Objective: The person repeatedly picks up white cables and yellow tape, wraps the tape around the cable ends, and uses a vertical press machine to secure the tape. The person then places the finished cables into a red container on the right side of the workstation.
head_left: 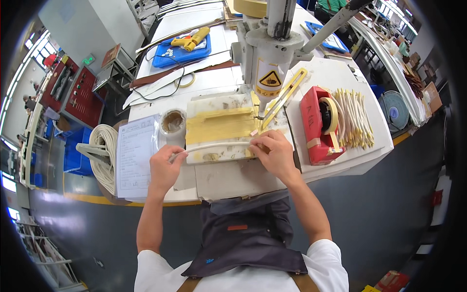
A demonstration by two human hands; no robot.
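A short white cord point(219, 144) is stretched between my hands, level along the front part of a press's white base plate. My left hand point(165, 164) pinches it near its left end, just off the plate's left edge. My right hand point(273, 152) has thumb and fingers closed on the right end, below the press's narrow tip. Yellow tape point(221, 127) covers the middle of the plate behind the cord. The grey press point(265, 51), bearing a yellow warning triangle, stands over the plate's right side. A small pale pink piece point(254, 132) lies by my right fingertips.
Right of the plate are a red tape dispenser point(311, 127) and a bundle of yellow-tipped white cords point(359, 119). On the left stand a round brown-centred container point(172, 121), a paper sheet point(137, 160) and a cord coil point(102, 158). Farther back, a yellow glue gun point(194, 40) rests on a blue tray.
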